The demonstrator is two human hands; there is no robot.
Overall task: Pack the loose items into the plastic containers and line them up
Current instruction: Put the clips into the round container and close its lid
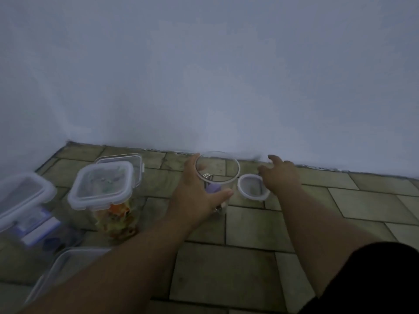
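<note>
Head view, clear round container (217, 175), lidless, left hand (199, 196) gripping

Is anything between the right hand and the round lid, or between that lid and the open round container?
Nothing visible. The right hand is at the round lid, which lies directly beside the round container gripped by the left hand, its mouth open.

Lidded containers (102, 184) are crowding the left, a round jar (221, 168) the far middle; the floor (340, 211) at right is seemingly lying open.
</note>
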